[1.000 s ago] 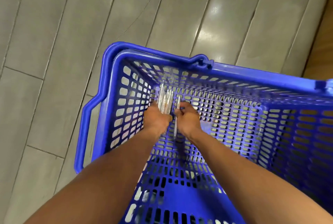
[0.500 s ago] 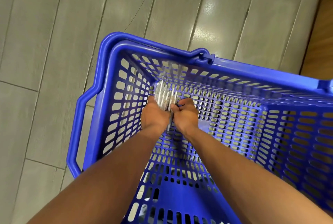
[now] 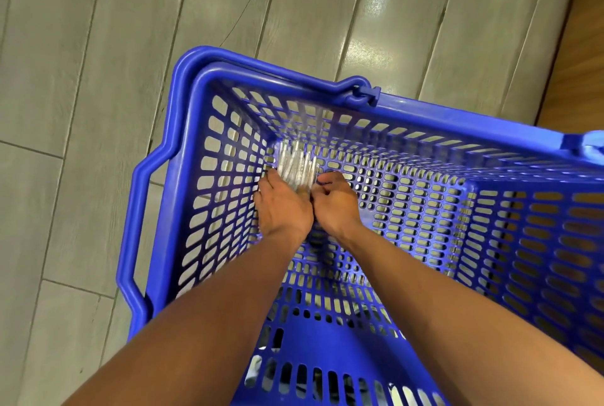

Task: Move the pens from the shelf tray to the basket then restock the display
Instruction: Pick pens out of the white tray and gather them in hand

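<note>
A blue plastic basket (image 3: 183, 150) with slotted walls stands on the floor below me. Both my arms reach down into its far left corner. My left hand (image 3: 282, 206) grips a bundle of several clear pens (image 3: 299, 165), whose ends stick out beyond my fingers toward the corner. My right hand (image 3: 333, 203) sits close beside it on the right, fingers curled against the same bundle. The lower part of the pens is hidden under my hands.
The basket's blue handle (image 3: 134, 235) hangs down along its left side. Grey floor tiles (image 3: 81, 78) surround the basket, and a brown wooden surface (image 3: 581, 46) shows at the upper right.
My right hand brought its single pen over to the bundle in the left hand, and both hands now close together on the pens. The view shifted slightly.
</note>
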A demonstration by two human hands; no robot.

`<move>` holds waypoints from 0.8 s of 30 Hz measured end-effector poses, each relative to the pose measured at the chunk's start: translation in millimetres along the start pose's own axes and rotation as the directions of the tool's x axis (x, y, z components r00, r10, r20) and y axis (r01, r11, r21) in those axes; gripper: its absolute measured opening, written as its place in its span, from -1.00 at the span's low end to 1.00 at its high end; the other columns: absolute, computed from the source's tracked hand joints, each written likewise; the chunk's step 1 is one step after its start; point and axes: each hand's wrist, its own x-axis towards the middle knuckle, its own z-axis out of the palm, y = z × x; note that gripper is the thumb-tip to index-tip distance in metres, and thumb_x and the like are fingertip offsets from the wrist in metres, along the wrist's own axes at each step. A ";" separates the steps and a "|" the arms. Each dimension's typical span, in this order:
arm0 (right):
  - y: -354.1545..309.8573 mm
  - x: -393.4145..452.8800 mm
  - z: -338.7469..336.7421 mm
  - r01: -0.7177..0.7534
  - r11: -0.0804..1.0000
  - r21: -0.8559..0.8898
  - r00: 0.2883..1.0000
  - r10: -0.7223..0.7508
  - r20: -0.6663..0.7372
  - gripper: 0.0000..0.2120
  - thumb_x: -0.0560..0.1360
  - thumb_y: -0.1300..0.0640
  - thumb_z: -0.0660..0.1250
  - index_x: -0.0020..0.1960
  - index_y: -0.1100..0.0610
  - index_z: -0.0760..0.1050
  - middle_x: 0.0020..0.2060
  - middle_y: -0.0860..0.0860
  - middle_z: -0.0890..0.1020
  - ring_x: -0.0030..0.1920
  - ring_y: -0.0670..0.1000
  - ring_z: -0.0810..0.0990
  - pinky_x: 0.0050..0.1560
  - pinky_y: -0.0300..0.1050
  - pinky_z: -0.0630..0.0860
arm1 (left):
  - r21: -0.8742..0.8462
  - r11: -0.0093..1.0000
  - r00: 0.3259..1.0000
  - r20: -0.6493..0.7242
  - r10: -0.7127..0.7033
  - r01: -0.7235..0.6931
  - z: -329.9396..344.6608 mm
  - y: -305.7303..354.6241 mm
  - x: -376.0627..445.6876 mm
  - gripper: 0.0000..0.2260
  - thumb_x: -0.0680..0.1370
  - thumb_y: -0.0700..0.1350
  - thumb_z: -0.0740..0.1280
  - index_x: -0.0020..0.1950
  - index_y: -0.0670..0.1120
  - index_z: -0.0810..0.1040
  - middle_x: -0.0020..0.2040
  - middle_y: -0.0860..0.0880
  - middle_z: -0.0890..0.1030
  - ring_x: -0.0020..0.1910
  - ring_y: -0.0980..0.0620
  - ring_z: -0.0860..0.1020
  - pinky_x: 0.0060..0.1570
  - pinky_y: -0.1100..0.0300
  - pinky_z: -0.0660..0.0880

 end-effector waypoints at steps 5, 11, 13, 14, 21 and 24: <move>-3.3 -18.6 -18.5 -0.065 0.992 0.105 0.993 0.054 0.103 -0.79 0.64 -0.12 0.10 -0.04 -0.04 0.43 -0.11 0.06 0.63 -0.06 0.14 0.63 0.02 0.17 0.60 | -0.002 1.000 0.999 0.025 0.020 -0.020 -17.8 -0.8 -13.3 -0.48 0.69 -0.01 0.06 0.59 -0.19 0.06 0.53 -0.19 0.24 0.47 -0.18 0.27 0.41 -0.02 0.28; -17.3 -69.3 -56.8 -0.179 0.959 0.220 0.978 0.149 0.146 -0.46 0.62 -0.23 0.00 0.29 0.13 0.48 0.10 0.06 0.62 0.01 0.03 0.62 0.04 -0.06 0.57 | -0.020 0.997 0.994 0.079 0.072 -0.070 -72.8 0.8 -49.7 -0.61 0.71 0.02 -0.02 0.38 -0.15 0.42 0.25 -0.15 0.55 0.11 -0.05 0.52 0.07 0.03 0.47; -25.3 -95.6 -72.6 -0.207 0.946 0.250 0.973 0.172 0.154 -0.48 0.63 -0.22 -0.02 0.25 0.12 0.50 0.05 0.05 0.63 -0.03 0.02 0.62 -0.07 -0.11 0.56 | -0.081 0.995 0.990 0.126 0.063 -0.053 -98.7 4.4 -72.2 -0.59 0.72 0.03 -0.03 0.39 -0.13 0.44 0.21 -0.14 0.58 0.02 -0.02 0.50 0.01 0.08 0.43; -30.9 -110.0 -80.6 -0.226 0.934 0.277 0.970 0.189 0.155 -0.50 0.64 -0.20 -0.02 0.23 0.11 0.50 0.03 0.05 0.63 -0.07 0.02 0.62 -0.10 -0.11 0.56 | -0.120 0.992 0.986 0.158 0.051 -0.032 -112.2 6.7 -84.1 -0.58 0.72 0.04 -0.03 0.40 -0.12 0.45 0.21 -0.16 0.59 0.05 -0.06 0.53 0.05 0.07 0.44; -73.8 -235.0 -143.9 -0.308 0.834 0.458 0.951 0.259 0.168 -0.50 0.68 -0.07 -0.02 0.27 0.28 0.48 -0.12 0.14 0.62 -0.31 0.01 0.52 -0.29 -0.18 0.42 | -0.543 0.787 0.916 0.394 -0.069 0.293 -221.4 39.1 -196.4 -0.72 0.69 -0.25 0.10 -0.14 -0.09 0.49 -0.26 -0.06 0.58 -0.44 0.12 0.54 -0.53 0.37 0.39; -91.8 -297.3 -181.2 -0.354 0.767 0.535 0.935 0.286 0.208 -0.50 0.68 -0.06 -0.01 0.34 0.28 0.44 0.04 0.24 0.59 -0.22 0.05 0.53 -0.21 -0.12 0.44 | -0.554 0.767 0.892 0.449 -0.053 0.324 -270.5 53.8 -248.5 -0.75 0.68 -0.19 0.09 -0.09 -0.06 0.51 -0.37 0.04 0.66 -0.38 0.11 0.51 -0.39 0.25 0.26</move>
